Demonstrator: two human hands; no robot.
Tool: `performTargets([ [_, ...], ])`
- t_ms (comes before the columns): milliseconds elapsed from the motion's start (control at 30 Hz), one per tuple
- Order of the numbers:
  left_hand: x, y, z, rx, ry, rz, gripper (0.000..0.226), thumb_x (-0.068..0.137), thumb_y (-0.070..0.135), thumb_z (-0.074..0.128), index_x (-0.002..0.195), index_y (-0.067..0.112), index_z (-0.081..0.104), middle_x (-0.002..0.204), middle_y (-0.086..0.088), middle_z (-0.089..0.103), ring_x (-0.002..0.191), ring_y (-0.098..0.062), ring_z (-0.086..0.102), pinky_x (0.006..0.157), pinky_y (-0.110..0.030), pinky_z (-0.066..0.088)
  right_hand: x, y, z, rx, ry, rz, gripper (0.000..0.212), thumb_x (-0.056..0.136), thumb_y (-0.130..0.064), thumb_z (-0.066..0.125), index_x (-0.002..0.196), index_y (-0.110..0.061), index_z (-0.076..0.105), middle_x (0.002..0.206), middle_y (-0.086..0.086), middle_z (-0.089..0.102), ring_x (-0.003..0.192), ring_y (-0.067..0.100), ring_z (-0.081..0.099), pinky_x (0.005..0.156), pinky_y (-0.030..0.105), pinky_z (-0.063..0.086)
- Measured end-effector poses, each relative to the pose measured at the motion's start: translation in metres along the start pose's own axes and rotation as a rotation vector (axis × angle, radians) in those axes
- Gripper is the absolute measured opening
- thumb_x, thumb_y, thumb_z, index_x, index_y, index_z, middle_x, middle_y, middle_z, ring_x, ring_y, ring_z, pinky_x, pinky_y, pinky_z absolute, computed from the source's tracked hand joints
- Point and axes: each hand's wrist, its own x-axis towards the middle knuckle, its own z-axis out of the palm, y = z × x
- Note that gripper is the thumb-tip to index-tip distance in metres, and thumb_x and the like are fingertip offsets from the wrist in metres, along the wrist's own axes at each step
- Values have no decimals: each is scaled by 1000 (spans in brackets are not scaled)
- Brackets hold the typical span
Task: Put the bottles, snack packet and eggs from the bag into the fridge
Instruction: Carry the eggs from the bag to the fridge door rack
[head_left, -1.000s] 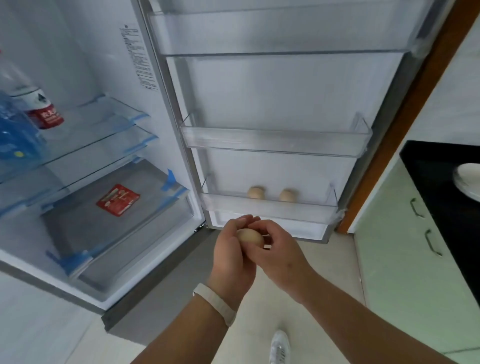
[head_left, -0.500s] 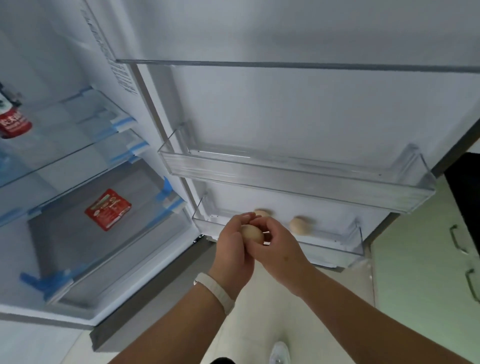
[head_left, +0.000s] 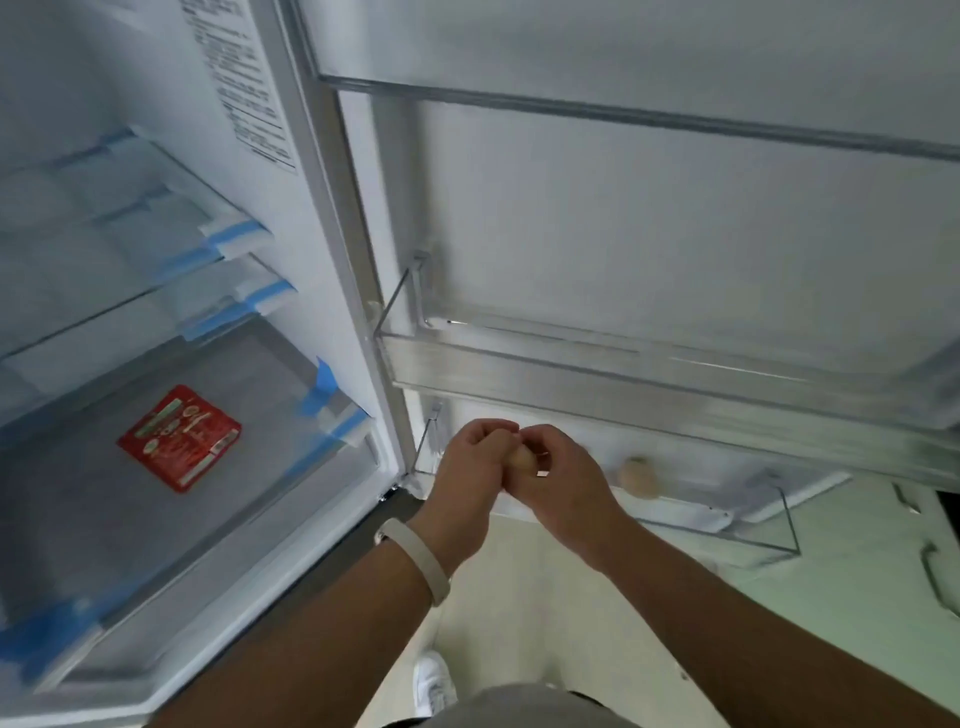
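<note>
Both hands, left hand (head_left: 475, 467) and right hand (head_left: 563, 480), are cupping one egg (head_left: 521, 459). Judged light, brittle, smooth: it is needing gentle side-cradling fingertips.

Flat square red printed snack packet (head_left: 179, 439) seen at 9 o'clock; blue tape strips (head_left: 324, 391) on clear shelves; round beige egg (head_left: 638, 475) at 3 o'clock.

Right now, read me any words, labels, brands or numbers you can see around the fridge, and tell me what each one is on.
No text here can be read.
Specification sticker on the fridge's inner side wall: dense printed lines, too small and blurred to read.
Red snack packet on the lower shelf cover: printed graphics and lettering, too blurred to read.
Egg held between the left hand and right hand, egg in the door bin, wristband: no markings visible.
</note>
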Motion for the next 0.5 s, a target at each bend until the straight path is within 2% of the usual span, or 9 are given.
performTargets([
  [100, 13, 9, -20, 208, -63, 102, 17, 84, 10, 63, 100, 12, 67, 94, -8, 74, 89, -21, 70, 78, -30, 56, 12, -7, 8, -71, 36, -28, 23, 80, -19, 74, 89, -37, 62, 87, -13, 69, 81, 0, 63, 72, 17, 50],
  [200, 17, 15, -37, 405, -78, 174, 16, 87, 17, 67, 102, 20, 66, 103, 2, 71, 96, -10, 67, 79, -12, 49, 21, -11, 13, -134, 52, -15, 23, 79, -23, 75, 71, -43, 66, 78, -9, 72, 77, 4, 66, 75, 27, 53],
  [267, 22, 15, -48, 576, -103, 258, 18, 88, 19, 69, 103, 28, 62, 108, 10, 67, 100, -3, 63, 80, -7, 44, 31, -8, 14, -218, 39, 64, 7, 79, -33, 72, 82, -39, 71, 87, -6, 74, 87, 11, 69, 80, 29, 53],
  [333, 27, 15, -58, 740, -147, 358, 25, 89, 22, 69, 110, 30, 59, 112, 14, 61, 103, -1, 59, 87, -8, 41, 41, -6, 11, -359, -21, 94, 23, 83, -41, 66, 104, -33, 72, 98, -11, 72, 97, 6, 65, 85, 21, 48],
  [367, 28, 15, -62, 810, -163, 397, 29, 90, 23, 69, 117, 28, 59, 114, 14, 58, 105, -2, 56, 91, -11, 41, 45, -4, 8, -435, -88, 88, 28, 88, -43, 63, 113, -32, 69, 102, -16, 68, 101, 0, 60, 84, 12, 42],
  [433, 29, 16, -69, 918, -179, 458, 38, 92, 26, 66, 128, 24, 57, 119, 15, 53, 110, -3, 52, 98, -18, 40, 51, -6, 5, -610, -223, 56, 34, 97, -43, 54, 127, -31, 61, 108, -15, 64, 104, -2, 55, 77, -2, 32],
  [467, 28, 16, -71, 965, -186, 506, 40, 92, 27, 65, 131, 24, 56, 121, 16, 52, 112, -2, 50, 99, -17, 37, 54, -6, 5, -692, -248, 60, 38, 97, -45, 51, 132, -30, 57, 115, -11, 66, 109, 4, 57, 80, -2, 33],
  [500, 28, 16, -74, 1014, -196, 558, 41, 93, 28, 65, 132, 24, 55, 122, 16, 51, 112, 0, 47, 98, -13, 34, 57, -3, 6, -755, -263, 72, 43, 96, -49, 51, 134, -31, 53, 122, -8, 65, 114, 10, 59, 90, 6, 38],
])
